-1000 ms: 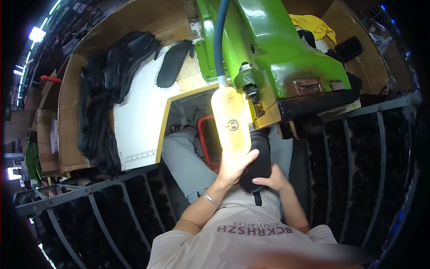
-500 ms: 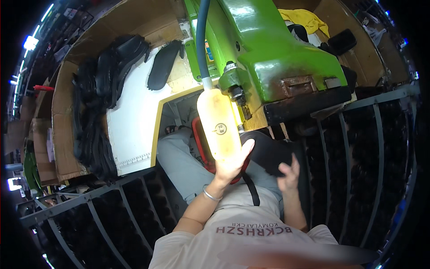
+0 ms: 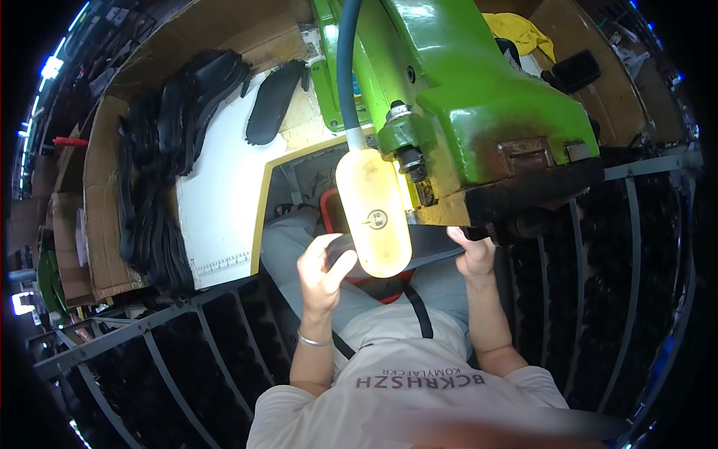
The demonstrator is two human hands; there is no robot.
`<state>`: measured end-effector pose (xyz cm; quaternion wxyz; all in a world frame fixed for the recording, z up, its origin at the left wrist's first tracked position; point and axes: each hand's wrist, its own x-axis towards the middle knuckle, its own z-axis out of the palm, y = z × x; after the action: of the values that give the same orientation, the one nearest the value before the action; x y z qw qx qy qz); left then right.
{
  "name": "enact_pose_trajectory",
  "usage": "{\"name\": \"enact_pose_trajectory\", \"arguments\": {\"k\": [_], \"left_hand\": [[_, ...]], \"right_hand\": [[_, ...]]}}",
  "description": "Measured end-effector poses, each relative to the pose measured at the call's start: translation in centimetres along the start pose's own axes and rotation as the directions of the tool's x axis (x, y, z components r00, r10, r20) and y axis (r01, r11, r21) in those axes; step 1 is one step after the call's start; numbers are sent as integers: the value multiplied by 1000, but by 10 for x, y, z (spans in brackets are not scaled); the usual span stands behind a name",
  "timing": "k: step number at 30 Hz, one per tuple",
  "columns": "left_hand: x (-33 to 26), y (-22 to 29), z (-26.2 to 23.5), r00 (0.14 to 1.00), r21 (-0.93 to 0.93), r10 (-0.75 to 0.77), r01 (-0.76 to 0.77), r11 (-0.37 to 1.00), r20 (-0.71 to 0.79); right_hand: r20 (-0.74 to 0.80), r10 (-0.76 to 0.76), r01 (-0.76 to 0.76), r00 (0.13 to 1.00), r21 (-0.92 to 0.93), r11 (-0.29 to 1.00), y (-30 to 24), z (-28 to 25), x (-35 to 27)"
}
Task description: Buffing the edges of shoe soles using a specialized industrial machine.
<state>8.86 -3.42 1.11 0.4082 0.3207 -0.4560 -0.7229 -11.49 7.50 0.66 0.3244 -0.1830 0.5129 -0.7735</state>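
- A crowded workshop seen from above: cardboard walls line the left side, and dark metal racks curve round the lower edge and the right.
- A white tabletop with a yellow edge lies at the upper left; along its left side stands a stack of black soles, and one single sole lies near its top.
- A big green machine fills the upper middle, its underside rusty and dark. A blue hose runs down its front to a pale yellow bottle that hangs just in front of the person's hands.
- A yellow cloth lies behind the machine at the upper right.
- The person sits below the machine, in grey trousers and a light shirt, with a red stool edge showing between the knees.
- The black sole is held flat across the lap, under the machine's head, partly hidden by the bottle.
- The left hand is closed round the sole's left end, thumb on top; a bracelet sits on that wrist.
- The right hand grips the sole's right end, fingers curled over its edge, just below the machine's dark base.
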Motion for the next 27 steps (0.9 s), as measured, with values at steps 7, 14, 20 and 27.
{"name": "enact_pose_trajectory", "arguments": {"k": [7, 14, 20, 27], "left_hand": [[-11, -14, -17, 903, 190, -241, 182, 965, 356], [18, -35, 56, 966, 252, 9, -76, 965, 258], [1, -43, 59, 989, 127, 30, -48, 991, 145], [12, -37, 63, 941, 636, 165, -323, 701, 296]], "right_hand": [[214, 21, -10, 977, -52, 999, -1, 36, 16], [132, 86, -63, 987, -166, 984, 14, 21, -26], [106, 442, -404, 891, -259, 877, 11, -63, -102], [-126, -89, 66, 988, -169, 983, -43, -55, -22]]}}
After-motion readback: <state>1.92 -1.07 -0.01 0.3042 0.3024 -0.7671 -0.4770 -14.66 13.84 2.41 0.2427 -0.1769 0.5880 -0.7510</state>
